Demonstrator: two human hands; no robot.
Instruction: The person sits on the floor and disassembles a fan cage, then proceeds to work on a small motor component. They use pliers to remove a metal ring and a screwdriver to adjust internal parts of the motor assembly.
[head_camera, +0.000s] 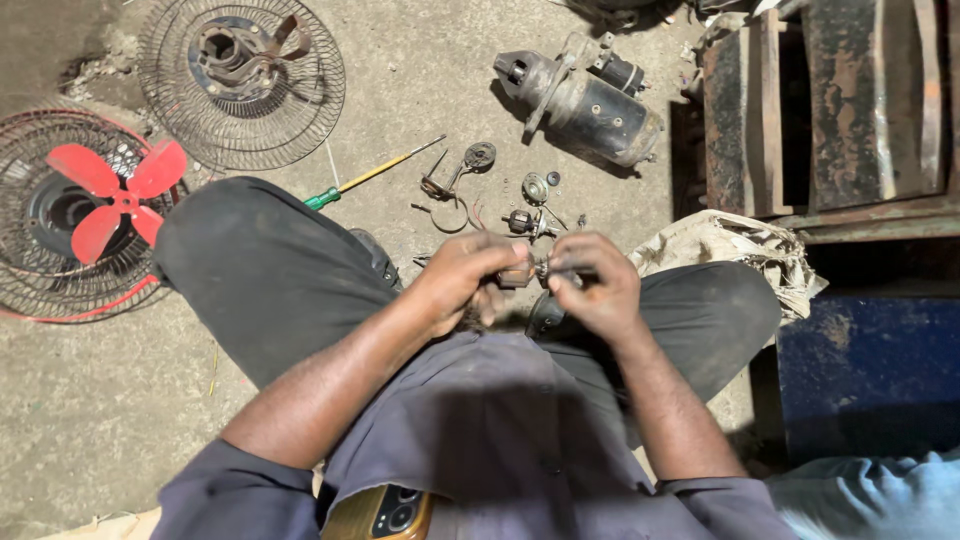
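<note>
I squat over a concrete floor. My left hand (462, 280) and my right hand (598, 285) meet in front of my knees, both closed around a small dark metal motor part (528, 272) held between them. The fingers hide most of it. Just beyond my hands lie several small loose parts (530, 222) and bent wire pieces (448, 190). A screwdriver with a green handle and yellow shaft (365, 180) lies near my left knee.
A large grey starter motor (585, 100) lies at the back. A fan grille with red blades (80, 215) and a second wire grille (240, 80) sit at left. Rusty metal frames (830, 110), a crumpled sack (740, 250) and a blue box (870, 370) stand at right.
</note>
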